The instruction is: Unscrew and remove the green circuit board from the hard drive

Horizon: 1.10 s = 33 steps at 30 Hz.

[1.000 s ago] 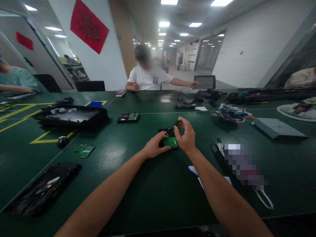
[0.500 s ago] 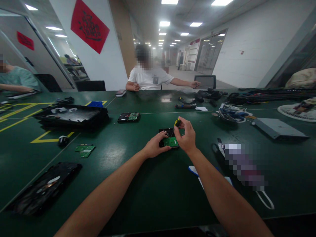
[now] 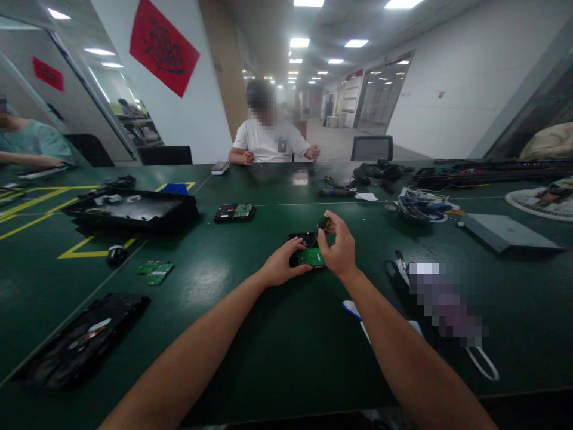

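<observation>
A: How far along is the work on that hard drive [image 3: 308,238]?

B: Part-way, I'd judge. It lies about midway between the near and far edges of the bench [image 3: 277,352], and the green circuit board [image 3: 314,258] sits on its nearer part. So the board isn't off.

A: And the hands?

B: The left hand [image 3: 284,263] has thumb and fingers set wide apart over the drive's left end, touching it. The right hand [image 3: 338,245] pinches a yellow-and-black screwdriver [image 3: 324,221] by the handle, thumb against fingertips, just above the drive.

A: Is the tip seated in a screw?

B: I can't tell. The thin shaft is mostly lost beside the fingers, and any screws are too small to see, so I can't count what's out and what's in.

A: Does anything look finished?

B: Loose green circuit boards [image 3: 156,272] lie towards the bench's left side, well apart from any drive; I'd call those done with. A black housing [image 3: 85,340] lies beyond them, closer to the near edge.

A: And what looks untouched?

B: A second hard drive [image 3: 234,212], nearer the far edge and to the left. It has a green board in place too, and neither hand is on it.
</observation>
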{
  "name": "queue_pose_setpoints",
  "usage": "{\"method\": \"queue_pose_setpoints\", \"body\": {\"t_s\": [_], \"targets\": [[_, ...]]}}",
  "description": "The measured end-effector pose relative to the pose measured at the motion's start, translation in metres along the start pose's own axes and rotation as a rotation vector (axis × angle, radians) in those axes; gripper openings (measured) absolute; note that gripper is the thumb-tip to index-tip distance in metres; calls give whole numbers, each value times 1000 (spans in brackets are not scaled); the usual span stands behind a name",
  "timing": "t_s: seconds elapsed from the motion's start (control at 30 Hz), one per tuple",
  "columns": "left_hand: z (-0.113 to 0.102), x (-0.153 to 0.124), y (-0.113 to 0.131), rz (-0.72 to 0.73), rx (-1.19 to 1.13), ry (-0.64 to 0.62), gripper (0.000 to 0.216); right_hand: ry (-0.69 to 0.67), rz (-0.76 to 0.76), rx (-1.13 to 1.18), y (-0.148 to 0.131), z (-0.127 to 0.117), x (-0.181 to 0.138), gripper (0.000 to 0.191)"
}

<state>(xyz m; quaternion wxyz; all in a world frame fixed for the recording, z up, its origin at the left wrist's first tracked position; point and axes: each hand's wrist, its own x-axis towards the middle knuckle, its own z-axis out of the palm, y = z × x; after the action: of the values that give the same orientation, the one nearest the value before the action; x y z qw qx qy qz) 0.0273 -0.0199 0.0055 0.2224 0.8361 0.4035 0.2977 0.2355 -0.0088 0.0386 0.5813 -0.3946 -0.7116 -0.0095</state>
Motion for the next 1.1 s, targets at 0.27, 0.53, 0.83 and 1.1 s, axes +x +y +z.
{"method": "queue_pose_setpoints", "body": {"t_s": [0.27, 0.53, 0.83, 1.1], "targets": [[1, 0, -3, 3, 3, 5, 63, -6, 10, 16, 2, 1, 0, 51], [1, 0, -1, -5, 5, -3, 63, -10, 7, 9, -1, -1, 0, 51], [0, 0, -1, -11, -13, 2, 62, -17, 16, 28, -1, -1, 0, 51], [1, 0, -1, -6, -14, 0, 63, -8, 4, -4, -4, -1, 1, 49]]}}
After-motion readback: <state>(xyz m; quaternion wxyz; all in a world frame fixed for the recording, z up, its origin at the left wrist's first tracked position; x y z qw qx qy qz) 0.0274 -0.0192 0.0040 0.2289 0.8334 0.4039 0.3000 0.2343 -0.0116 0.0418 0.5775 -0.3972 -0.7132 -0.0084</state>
